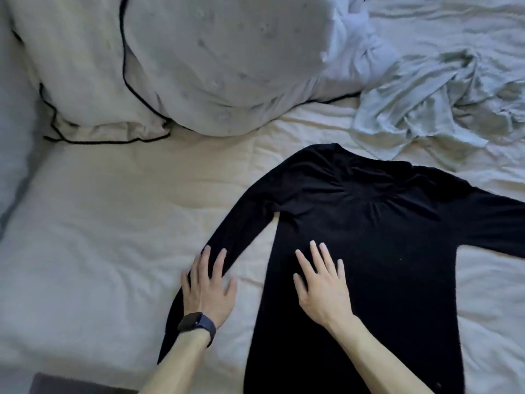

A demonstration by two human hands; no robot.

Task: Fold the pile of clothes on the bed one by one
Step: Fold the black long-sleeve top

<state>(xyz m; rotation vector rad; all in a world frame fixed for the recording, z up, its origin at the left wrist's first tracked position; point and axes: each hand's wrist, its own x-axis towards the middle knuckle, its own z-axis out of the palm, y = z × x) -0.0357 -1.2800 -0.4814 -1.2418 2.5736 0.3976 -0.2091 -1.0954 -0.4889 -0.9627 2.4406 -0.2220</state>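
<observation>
A black long-sleeved top [377,223] lies spread flat on the cream bed cover [113,223], neck toward the pillows, both sleeves out to the sides. My left hand [208,288], with a dark watch on its wrist, presses flat with straight fingers on the top's left sleeve. My right hand [322,285] rests flat on the body of the top, fingers spread. A crumpled pale grey garment [431,109] lies at the back right, and a bunched white garment [360,52] lies behind it.
Two large white pillows [199,66] with dark piping fill the back left. Rumpled sheets [454,21] cover the far right. A dark object [71,385] shows at the bottom left edge of the bed.
</observation>
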